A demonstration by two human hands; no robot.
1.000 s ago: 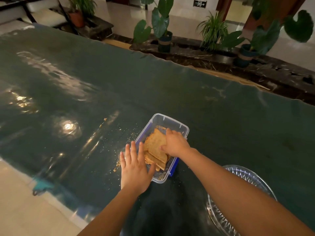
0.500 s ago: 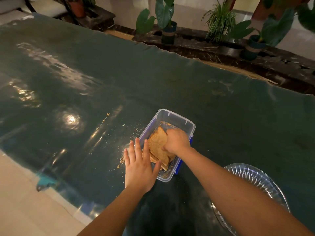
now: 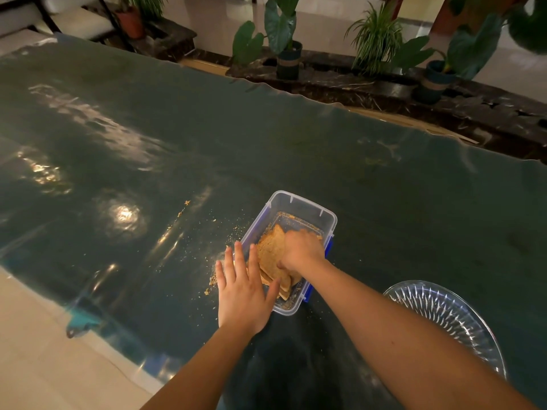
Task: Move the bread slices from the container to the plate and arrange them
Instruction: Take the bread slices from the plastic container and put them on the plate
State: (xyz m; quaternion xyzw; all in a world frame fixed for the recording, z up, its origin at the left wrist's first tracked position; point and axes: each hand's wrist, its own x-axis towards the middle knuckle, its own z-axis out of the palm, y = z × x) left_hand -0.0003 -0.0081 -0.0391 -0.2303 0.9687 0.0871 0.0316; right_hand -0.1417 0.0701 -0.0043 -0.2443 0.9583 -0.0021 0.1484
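A clear plastic container (image 3: 299, 204) with blue clips stands on the dark green table. Several toasted bread slices (image 3: 270, 255) lie stacked inside it, tilted toward its near left corner. My right hand (image 3: 300, 249) is inside the container, fingers curled down over the top slice. My left hand (image 3: 242, 291) lies flat with fingers spread against the container's near left side, its thumb over the rim. A clear ribbed glass plate (image 3: 441, 312) sits at the lower right with nothing on it.
Crumbs (image 3: 211, 281) are scattered on the table left of the container. The table's near edge (image 3: 97, 329) runs diagonally at lower left. Potted plants (image 3: 284, 34) stand on a dark ledge beyond the far edge.
My right hand has pushed deeper into the container, fingers closing over the bread. The left hand has stayed against the container's side. The view has shifted slightly.
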